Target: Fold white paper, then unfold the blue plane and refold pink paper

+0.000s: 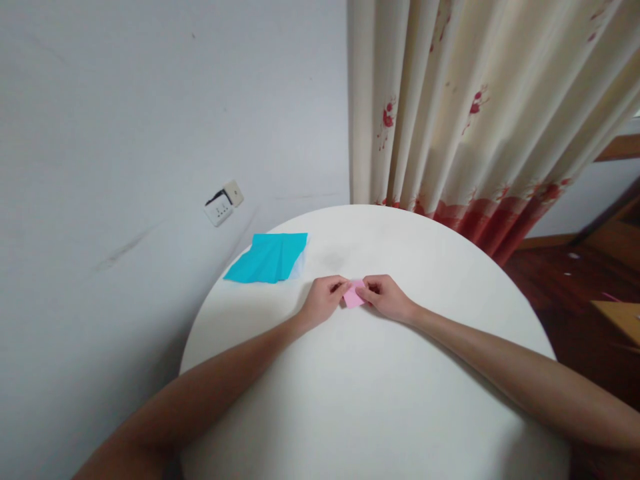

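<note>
A small pink piece of paper (354,296) is held between my two hands near the middle of the round white table (370,400). My left hand (326,297) pinches its left side between thumb and fingers. On the opposite side, my right hand (387,297) grips the paper with its thumb lying over the top. The paper looks folded, but its layers are too small to make out. Beyond my left hand lies a creased blue sheet of paper (270,257), with a whitish edge showing along its right side.
A pale wall (150,100) with a socket (219,209) borders the table on the left. Behind the table hangs a cream curtain (450,100) with red flowers. To the right, a wooden piece of furniture (620,320) stands on the dark floor.
</note>
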`<state>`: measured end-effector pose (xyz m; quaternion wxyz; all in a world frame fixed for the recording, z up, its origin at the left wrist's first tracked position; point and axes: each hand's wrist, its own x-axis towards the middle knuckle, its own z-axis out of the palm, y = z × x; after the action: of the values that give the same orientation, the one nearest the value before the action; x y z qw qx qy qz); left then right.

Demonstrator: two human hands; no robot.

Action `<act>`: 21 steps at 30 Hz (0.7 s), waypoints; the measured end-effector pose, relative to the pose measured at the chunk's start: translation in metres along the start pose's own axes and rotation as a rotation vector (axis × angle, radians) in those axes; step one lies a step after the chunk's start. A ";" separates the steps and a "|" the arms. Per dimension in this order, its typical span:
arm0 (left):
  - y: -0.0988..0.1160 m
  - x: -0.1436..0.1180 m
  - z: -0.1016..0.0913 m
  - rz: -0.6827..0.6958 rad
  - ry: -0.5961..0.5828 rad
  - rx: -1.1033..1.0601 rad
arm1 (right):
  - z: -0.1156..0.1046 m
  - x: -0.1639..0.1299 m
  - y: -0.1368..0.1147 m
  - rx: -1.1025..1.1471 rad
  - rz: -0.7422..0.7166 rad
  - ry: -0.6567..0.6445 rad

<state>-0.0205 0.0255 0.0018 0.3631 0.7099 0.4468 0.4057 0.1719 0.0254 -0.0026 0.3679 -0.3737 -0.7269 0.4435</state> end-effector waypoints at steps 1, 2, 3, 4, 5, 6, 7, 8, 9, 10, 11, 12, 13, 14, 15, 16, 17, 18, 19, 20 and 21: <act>0.001 -0.001 0.001 0.005 -0.005 0.001 | 0.001 0.000 0.002 -0.013 -0.013 0.012; 0.002 -0.001 0.002 0.004 -0.005 -0.017 | 0.001 0.000 0.003 -0.018 -0.021 0.028; 0.001 -0.001 0.003 -0.001 -0.001 -0.053 | 0.002 0.000 0.004 -0.016 -0.026 0.046; 0.001 -0.001 0.004 -0.012 0.002 -0.102 | 0.002 0.000 0.005 -0.010 -0.029 0.069; -0.001 -0.001 0.005 -0.027 0.000 -0.152 | 0.002 0.000 0.005 -0.002 -0.031 0.090; -0.002 -0.001 0.006 -0.043 -0.007 -0.193 | 0.002 -0.001 0.005 0.007 -0.030 0.107; -0.004 0.000 0.006 -0.058 -0.015 -0.221 | 0.002 -0.001 0.005 0.014 -0.027 0.119; -0.006 0.000 0.006 -0.069 -0.018 -0.234 | 0.001 -0.001 0.004 0.022 -0.023 0.125; -0.007 0.001 0.005 -0.077 -0.018 -0.235 | 0.001 -0.001 0.004 0.030 -0.019 0.124; -0.008 0.001 0.005 -0.083 -0.015 -0.231 | 0.001 -0.001 0.004 0.037 -0.016 0.117; -0.008 0.001 0.004 -0.087 -0.011 -0.228 | 0.001 -0.001 0.004 0.043 -0.015 0.108; -0.007 0.000 0.004 -0.089 -0.009 -0.229 | 0.001 -0.001 0.003 0.048 -0.016 0.101; -0.006 0.000 0.003 -0.090 -0.010 -0.233 | 0.001 -0.001 0.003 0.055 -0.017 0.093; -0.004 0.000 0.003 -0.089 -0.011 -0.242 | 0.001 -0.001 0.003 0.068 -0.015 0.088; -0.002 -0.001 0.003 -0.083 -0.012 -0.253 | 0.001 -0.001 0.003 0.090 -0.012 0.088; 0.000 -0.002 0.003 -0.072 -0.010 -0.267 | 0.001 -0.001 0.002 0.123 -0.004 0.092; 0.001 -0.002 0.002 -0.060 -0.008 -0.283 | 0.001 -0.001 0.002 0.164 0.006 0.098; 0.003 -0.003 0.002 -0.047 -0.008 -0.299 | 0.000 0.000 0.002 0.213 0.018 0.105; 0.004 -0.003 0.002 -0.034 -0.011 -0.315 | 0.000 0.000 0.001 0.264 0.028 0.110; 0.005 -0.004 0.002 -0.023 -0.011 -0.327 | -0.001 0.000 0.000 0.314 0.035 0.109; 0.005 -0.004 0.001 -0.013 -0.012 -0.335 | -0.002 0.000 0.000 0.360 0.041 0.098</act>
<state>-0.0187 0.0197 0.0050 0.4817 0.6389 0.3754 0.4677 0.1733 0.0263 -0.0015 0.4549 -0.3376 -0.6091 0.5551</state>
